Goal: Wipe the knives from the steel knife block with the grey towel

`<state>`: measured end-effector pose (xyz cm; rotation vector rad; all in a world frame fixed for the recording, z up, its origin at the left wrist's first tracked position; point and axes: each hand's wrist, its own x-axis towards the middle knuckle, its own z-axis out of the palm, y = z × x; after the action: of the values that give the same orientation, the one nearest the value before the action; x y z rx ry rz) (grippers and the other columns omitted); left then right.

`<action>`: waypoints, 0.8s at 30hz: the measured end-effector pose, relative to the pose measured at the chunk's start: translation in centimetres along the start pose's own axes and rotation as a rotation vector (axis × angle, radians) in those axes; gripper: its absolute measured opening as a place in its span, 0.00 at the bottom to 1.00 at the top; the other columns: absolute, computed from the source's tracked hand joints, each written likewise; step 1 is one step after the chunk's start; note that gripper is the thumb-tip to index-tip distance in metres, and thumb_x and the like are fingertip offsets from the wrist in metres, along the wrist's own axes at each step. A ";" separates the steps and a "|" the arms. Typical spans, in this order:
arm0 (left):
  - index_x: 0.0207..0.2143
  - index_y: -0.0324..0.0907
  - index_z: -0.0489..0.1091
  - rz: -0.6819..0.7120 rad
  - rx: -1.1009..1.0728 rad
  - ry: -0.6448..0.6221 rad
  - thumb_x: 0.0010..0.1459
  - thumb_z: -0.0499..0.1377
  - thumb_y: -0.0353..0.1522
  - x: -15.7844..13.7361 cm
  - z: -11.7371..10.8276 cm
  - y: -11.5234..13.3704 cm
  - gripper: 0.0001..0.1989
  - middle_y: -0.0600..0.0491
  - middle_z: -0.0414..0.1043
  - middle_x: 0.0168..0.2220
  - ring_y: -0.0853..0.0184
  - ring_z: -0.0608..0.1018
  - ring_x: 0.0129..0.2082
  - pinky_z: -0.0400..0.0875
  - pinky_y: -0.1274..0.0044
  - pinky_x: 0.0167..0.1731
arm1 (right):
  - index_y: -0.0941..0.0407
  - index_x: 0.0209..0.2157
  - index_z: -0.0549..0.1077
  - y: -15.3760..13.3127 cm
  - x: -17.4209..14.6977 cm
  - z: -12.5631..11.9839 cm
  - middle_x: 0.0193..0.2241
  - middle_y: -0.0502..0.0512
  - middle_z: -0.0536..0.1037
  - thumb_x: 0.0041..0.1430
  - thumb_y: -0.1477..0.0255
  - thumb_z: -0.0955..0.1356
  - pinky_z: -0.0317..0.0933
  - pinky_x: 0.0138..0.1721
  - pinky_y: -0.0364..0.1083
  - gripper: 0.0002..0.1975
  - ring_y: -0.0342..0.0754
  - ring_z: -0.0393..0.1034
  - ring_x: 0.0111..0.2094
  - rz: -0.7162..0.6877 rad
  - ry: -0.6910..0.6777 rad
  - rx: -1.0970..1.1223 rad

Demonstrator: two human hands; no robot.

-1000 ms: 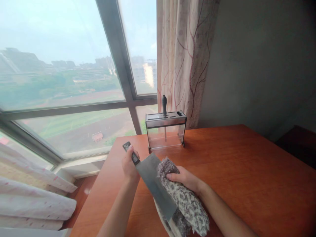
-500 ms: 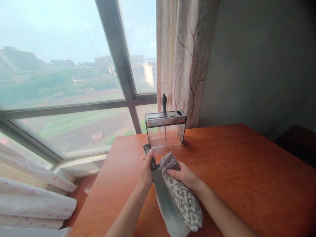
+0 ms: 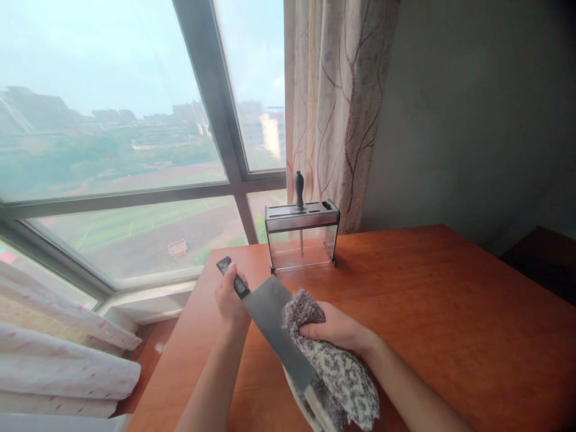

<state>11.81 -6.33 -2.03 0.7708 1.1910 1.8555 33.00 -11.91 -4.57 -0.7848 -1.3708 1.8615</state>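
A cleaver point(image 3: 269, 318) with a dark handle and a broad grey blade slants across the front of the view. My left hand point(image 3: 231, 300) is closed around its handle, at the left. Bunched in my right hand point(image 3: 339, 327) is a fluffy grey-and-white cloth point(image 3: 333, 366), which lies against the blade and hides its right and lower parts. Beyond both hands a knife block point(image 3: 303, 240) with clear sides and a metal top stands upright on the table. One knife with a dark handle point(image 3: 299, 191) sticks up from it.
The reddish-brown wooden table point(image 3: 427, 294) reaches far to the right. Large windows point(image 3: 112, 132) fill the left, with a patterned curtain point(image 3: 342, 108) behind the knife block and another curtain point(image 3: 58, 366) at the lower left. A dark piece of furniture point(image 3: 542, 258) stands at the right.
My left hand has moved left with the cleaver, whose blade now slants more and shows more of its surface. The cloth sits farther down the blade from the handle.
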 end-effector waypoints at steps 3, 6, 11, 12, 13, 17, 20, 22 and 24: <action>0.15 0.41 0.60 0.030 -0.076 0.062 0.52 0.57 0.38 0.3 -0.2 0.1 0.18 0.59 0.58 0.13 0.75 0.60 0.14 0.53 0.79 0.16 | 0.59 0.42 0.74 -0.3 -0.1 -0.6 0.37 0.53 0.78 0.46 0.67 0.74 0.61 0.41 0.46 0.20 0.48 0.71 0.37 -0.004 0.008 0.011; 0.16 0.41 0.60 0.070 -0.135 0.163 0.52 0.57 0.38 0.2 0.0 0.0 0.17 0.59 0.59 0.13 0.74 0.60 0.14 0.53 0.79 0.16 | 0.59 0.40 0.75 -0.6 -0.2 -1.4 0.36 0.53 0.78 0.46 0.67 0.74 0.61 0.40 0.46 0.18 0.48 0.71 0.35 -0.030 0.078 0.019; 0.18 0.40 0.61 0.134 -0.146 0.232 0.52 0.58 0.38 -0.4 0.7 -0.4 0.15 0.60 0.59 0.16 0.74 0.62 0.17 0.56 0.81 0.19 | 0.60 0.36 0.76 -1.0 -0.4 -2.7 0.31 0.53 0.78 0.45 0.67 0.74 0.61 0.35 0.45 0.16 0.47 0.70 0.31 -0.098 0.285 -0.022; 0.19 0.40 0.61 0.118 -0.135 0.224 0.52 0.58 0.38 -0.6 0.9 -0.4 0.15 0.60 0.59 0.16 0.74 0.62 0.17 0.56 0.81 0.19 | 0.60 0.35 0.76 -1.1 -0.4 -3.0 0.30 0.52 0.78 0.44 0.67 0.74 0.61 0.33 0.44 0.16 0.47 0.70 0.29 -0.106 0.341 -0.024; 0.19 0.40 0.61 0.094 -0.123 0.206 0.52 0.58 0.38 -0.7 1.0 -0.3 0.14 0.60 0.59 0.16 0.75 0.62 0.17 0.56 0.81 0.18 | 0.60 0.34 0.76 -1.1 -0.5 -3.2 0.28 0.52 0.78 0.44 0.66 0.74 0.61 0.32 0.44 0.15 0.46 0.69 0.28 -0.115 0.403 -0.019; 0.20 0.39 0.62 -0.054 -0.097 -0.091 0.52 0.57 0.41 -1.6 1.4 0.5 0.16 0.59 0.60 0.18 0.77 0.57 0.14 0.48 0.82 0.13 | 0.59 0.32 0.75 -1.3 -0.6 -4.2 0.25 0.51 0.78 0.43 0.65 0.74 0.62 0.28 0.44 0.15 0.47 0.70 0.25 -0.161 0.647 0.091; 0.23 0.39 0.64 -0.221 -0.034 -0.452 0.52 0.58 0.42 -2.3 1.4 1.1 0.15 0.60 0.58 0.18 0.79 0.55 0.13 0.43 0.83 0.12 | 0.58 0.31 0.76 -1.3 -0.6 -4.9 0.25 0.51 0.79 0.42 0.64 0.74 0.64 0.28 0.45 0.15 0.49 0.72 0.25 -0.193 0.768 0.220; 0.26 0.39 0.65 -0.282 0.020 -0.553 0.54 0.58 0.41 -2.5 1.3 1.2 0.14 0.61 0.56 0.16 0.79 0.55 0.13 0.42 0.84 0.12 | 0.57 0.33 0.76 -1.3 -0.7 -5.3 0.26 0.51 0.80 0.43 0.64 0.74 0.65 0.28 0.45 0.14 0.50 0.73 0.26 -0.219 0.812 0.300; 0.29 0.40 0.66 -0.302 0.046 -0.560 0.56 0.56 0.43 -2.6 1.3 1.0 0.14 0.61 0.56 0.14 0.77 0.56 0.13 0.43 0.84 0.12 | 0.56 0.35 0.76 -1.2 -0.7 -5.4 0.28 0.51 0.80 0.47 0.64 0.73 0.66 0.30 0.46 0.14 0.51 0.74 0.28 -0.241 0.798 0.377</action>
<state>13.87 -8.18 -0.86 0.9927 0.9240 1.2533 37.86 -9.25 -4.75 -0.9619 -0.5587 1.3231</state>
